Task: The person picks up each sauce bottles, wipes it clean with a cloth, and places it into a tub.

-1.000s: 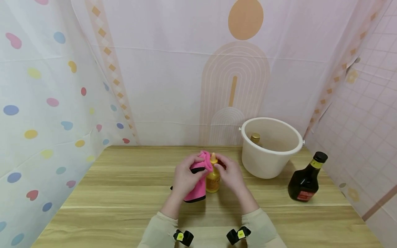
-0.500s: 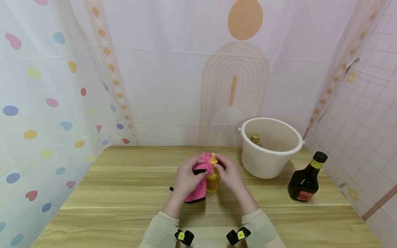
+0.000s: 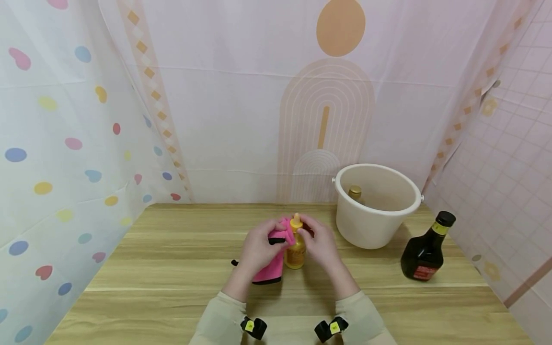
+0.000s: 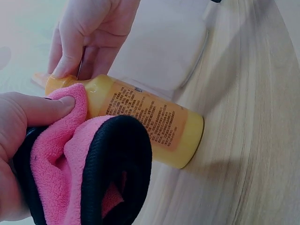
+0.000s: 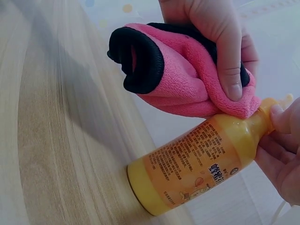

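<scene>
A yellow squeeze bottle (image 3: 295, 255) with a pointed nozzle and a printed label (image 5: 187, 157) stands upright on the wooden table. My right hand (image 3: 321, 243) pinches it near the cap, thumb and fingers on either side of the neck. From the left, my left hand (image 3: 257, 247) grips a folded pink cloth (image 3: 270, 269) with black edging. In the right wrist view the left thumb presses the cloth (image 5: 180, 79) against the bottle's shoulder. Loose folds of the cloth (image 4: 51, 159) hang beside the bottle's body in the left wrist view.
To the right stands a white bucket (image 3: 364, 227) with a gold-capped bottle (image 3: 355, 192) inside. Nearer the table's right edge is a dark bottle (image 3: 422, 256) with a black cap and red label. Patterned curtains (image 3: 241, 120) enclose the table's back and sides.
The cloth has slid slightly down and left along the bottle's shoulder, its lower end shifting left. My right hand stays at the bottle's neck.
</scene>
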A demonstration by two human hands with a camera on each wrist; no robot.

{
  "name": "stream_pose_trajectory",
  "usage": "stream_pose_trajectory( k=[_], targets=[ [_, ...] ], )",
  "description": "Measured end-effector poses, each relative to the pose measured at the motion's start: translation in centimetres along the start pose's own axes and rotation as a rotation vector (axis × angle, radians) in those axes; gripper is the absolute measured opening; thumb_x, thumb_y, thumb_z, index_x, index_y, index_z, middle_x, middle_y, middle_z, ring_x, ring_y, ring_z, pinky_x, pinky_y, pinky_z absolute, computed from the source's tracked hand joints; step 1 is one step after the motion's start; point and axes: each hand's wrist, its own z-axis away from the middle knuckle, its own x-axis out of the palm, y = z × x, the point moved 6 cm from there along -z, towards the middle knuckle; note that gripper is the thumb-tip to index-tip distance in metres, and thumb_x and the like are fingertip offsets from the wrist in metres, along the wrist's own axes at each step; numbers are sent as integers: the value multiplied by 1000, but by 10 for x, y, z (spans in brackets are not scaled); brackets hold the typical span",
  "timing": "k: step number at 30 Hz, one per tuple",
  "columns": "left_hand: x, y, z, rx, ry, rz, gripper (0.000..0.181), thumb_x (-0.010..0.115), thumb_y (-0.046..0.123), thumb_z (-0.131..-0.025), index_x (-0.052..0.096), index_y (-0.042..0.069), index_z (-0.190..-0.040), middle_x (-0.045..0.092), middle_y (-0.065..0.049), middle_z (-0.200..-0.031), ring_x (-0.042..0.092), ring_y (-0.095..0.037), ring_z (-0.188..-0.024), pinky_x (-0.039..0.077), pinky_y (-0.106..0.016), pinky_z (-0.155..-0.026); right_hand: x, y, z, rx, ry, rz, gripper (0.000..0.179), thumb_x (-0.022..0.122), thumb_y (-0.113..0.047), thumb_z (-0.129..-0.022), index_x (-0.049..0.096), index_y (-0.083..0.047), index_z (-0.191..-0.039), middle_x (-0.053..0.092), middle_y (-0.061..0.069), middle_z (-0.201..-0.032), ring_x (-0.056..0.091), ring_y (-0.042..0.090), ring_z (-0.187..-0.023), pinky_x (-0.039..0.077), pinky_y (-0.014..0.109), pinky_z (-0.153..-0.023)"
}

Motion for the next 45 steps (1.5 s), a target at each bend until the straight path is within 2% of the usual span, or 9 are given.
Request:
stream_pose_trajectory(
  k=[6,16,21,25,31,35,40,45],
  targets=[
    [1,-4,1,-23,-17,19,27,86,7,-75,69,12,-96,69,-6,-112,63,-27,-108,50,-45,-92,0,0,0,-15,6,-9,34,64,8,-91,63,5,-125,65,21,-120,64,33,-108,53,38,-90],
    [2,-15,3,-112,-18,125,30,86,6,-74,71,12,-99,68,-5,-119,62,-27,-111,51,-44,-91,1,1,0,-15,11,-4,34,64,7,-91,64,4,-125,66,19,-120,63,32,-110,53,38,-89],
    [3,-21,3,-146,-20,165,30,87,6,-73,71,13,-98,69,-4,-116,63,-25,-108,52,-43,-90,1,1,0,-14,9,-4,35,64,7,-91,63,4,-125,66,19,-120,64,32,-109,53,38,-89],
    [3,-23,4,-152,-17,159,30,87,6,-72,71,12,-97,70,-5,-112,64,-25,-105,51,-44,-89,1,1,0,-7,3,-13,35,64,8,-91,62,5,-126,66,20,-121,63,33,-110,53,39,-91],
    [4,-27,5,-176,-21,191,30,88,8,-72,71,12,-97,70,-5,-115,64,-25,-106,51,-44,-89,1,0,1,0,-2,-7,35,63,6,-92,62,4,-126,66,19,-121,63,32,-111,53,38,-90],
    [6,-32,8,-199,-35,177,30,89,13,-72,71,13,-96,71,-4,-109,64,-24,-101,51,-43,-87,1,0,0,5,-5,-7,35,63,6,-92,62,5,-127,65,19,-122,63,33,-110,53,39,-90],
    [11,-40,12,-254,-90,134,30,89,20,-73,70,15,-96,70,-1,-103,62,-22,-96,51,-42,-85,0,0,1,12,4,-1,35,63,6,-92,62,5,-126,65,20,-121,63,33,-110,53,41,-90],
    [17,-43,15,-213,-144,51,30,88,19,-75,70,13,-98,70,-3,-105,63,-24,-100,50,-47,-88,1,0,1,13,5,-5,35,63,6,-92,62,4,-127,65,20,-122,63,33,-110,52,41,-91]
  ],
)
